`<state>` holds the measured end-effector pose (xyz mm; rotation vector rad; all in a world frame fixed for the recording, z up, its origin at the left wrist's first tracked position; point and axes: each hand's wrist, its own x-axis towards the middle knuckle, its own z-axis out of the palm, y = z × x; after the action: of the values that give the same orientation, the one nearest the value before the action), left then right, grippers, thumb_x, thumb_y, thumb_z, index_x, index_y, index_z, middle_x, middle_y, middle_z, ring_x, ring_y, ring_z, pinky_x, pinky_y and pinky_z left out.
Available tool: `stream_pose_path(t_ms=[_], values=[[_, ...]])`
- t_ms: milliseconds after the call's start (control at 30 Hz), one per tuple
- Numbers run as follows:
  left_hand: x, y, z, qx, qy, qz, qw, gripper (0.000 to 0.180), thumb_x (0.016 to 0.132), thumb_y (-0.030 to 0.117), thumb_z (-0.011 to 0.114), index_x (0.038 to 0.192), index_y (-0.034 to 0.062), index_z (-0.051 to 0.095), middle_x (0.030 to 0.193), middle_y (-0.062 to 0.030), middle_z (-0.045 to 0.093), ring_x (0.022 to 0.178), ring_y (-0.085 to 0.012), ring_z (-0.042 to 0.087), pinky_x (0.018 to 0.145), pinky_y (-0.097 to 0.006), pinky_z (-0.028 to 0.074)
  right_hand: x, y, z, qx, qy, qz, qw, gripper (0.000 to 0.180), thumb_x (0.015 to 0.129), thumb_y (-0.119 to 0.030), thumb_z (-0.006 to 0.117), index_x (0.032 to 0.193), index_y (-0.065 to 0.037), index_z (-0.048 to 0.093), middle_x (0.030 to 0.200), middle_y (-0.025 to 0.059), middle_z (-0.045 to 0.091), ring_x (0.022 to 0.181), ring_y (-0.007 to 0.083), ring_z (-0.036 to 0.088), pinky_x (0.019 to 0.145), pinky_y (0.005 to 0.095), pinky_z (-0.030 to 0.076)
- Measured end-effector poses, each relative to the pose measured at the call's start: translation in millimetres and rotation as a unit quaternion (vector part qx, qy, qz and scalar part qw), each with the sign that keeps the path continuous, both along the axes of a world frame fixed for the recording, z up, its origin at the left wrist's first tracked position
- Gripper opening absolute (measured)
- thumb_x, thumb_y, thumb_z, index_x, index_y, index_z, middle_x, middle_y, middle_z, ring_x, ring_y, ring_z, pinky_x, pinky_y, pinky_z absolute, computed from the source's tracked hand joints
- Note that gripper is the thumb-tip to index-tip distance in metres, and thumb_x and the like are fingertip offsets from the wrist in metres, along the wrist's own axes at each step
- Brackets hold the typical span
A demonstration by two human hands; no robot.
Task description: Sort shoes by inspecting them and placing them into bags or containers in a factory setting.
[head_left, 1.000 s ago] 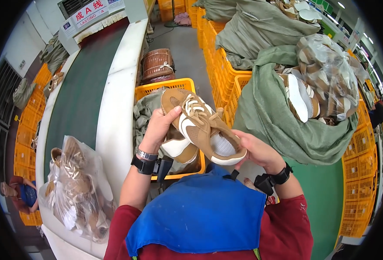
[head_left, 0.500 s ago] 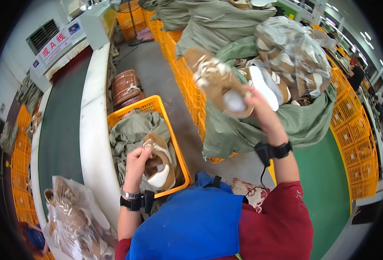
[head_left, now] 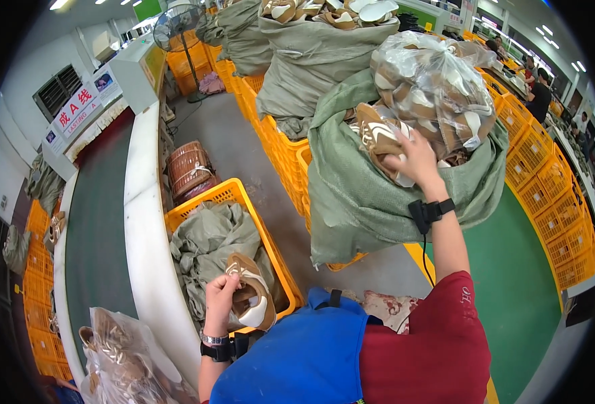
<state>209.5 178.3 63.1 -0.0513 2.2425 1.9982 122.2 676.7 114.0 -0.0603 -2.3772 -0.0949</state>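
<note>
Reaching far up at upper right, the right hand (head_left: 415,158) clamps a tan shoe (head_left: 378,138) atop the green sack (head_left: 365,202), which could spill, while the left hand (head_left: 220,296) loosely pinches another shoe (head_left: 250,299) over the yellow crate (head_left: 270,249) at lower centre

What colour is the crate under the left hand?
The crate is orange-yellow, seen in the head view.
</note>
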Motion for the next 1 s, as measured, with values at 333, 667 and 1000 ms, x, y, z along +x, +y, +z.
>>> stream_pose_path(t_ms=[333, 667, 1000], values=[[0.3, 18.2, 2.1, -0.021, 0.02, -0.025, 0.999, 0.025, 0.086, 0.016, 0.059, 0.066, 0.0022, 0.057, 0.064, 0.0041, 0.053, 0.061, -0.0025, 0.043, 0.057, -0.019, 0.034, -104.9, -9.1, -24.7, -0.282, -0.248, -0.055, 0.925, 0.044, 0.077, -0.025, 0.05, 0.12, -0.018, 0.054, 0.108, 0.0217, 0.058, 0.099, 0.0343, 0.056, 0.081, 0.042, 0.046], [7.0, 15.8, -6.6, 0.023, -0.001, 0.008, 1.0, 0.025, 0.087, 0.017, 0.058, 0.067, 0.002, 0.059, 0.066, 0.0015, 0.056, 0.061, -0.0048, 0.046, 0.06, -0.021, 0.036, -149.2, 10.2, -96.8, -0.735, -0.053, 0.053, 0.674, 0.031, 0.074, -0.01, 0.042, 0.089, 0.009, 0.061, 0.086, 0.0235, 0.062, 0.083, 0.0336, 0.06, 0.068, 0.0386, 0.046], [19.9, -1.7, -18.2, 0.022, -0.009, 0.035, 0.999, 0.024, 0.087, 0.017, 0.058, 0.067, 0.0038, 0.058, 0.066, 0.0005, 0.056, 0.063, -0.0062, 0.048, 0.062, -0.021, 0.037, -52.7, -65.8, -17.2, -0.172, 0.027, 0.039, 0.984, 0.038, 0.077, -0.03, 0.062, 0.112, -0.018, 0.055, 0.115, 0.0127, 0.051, 0.093, 0.0309, 0.053, 0.077, 0.042, 0.045]])
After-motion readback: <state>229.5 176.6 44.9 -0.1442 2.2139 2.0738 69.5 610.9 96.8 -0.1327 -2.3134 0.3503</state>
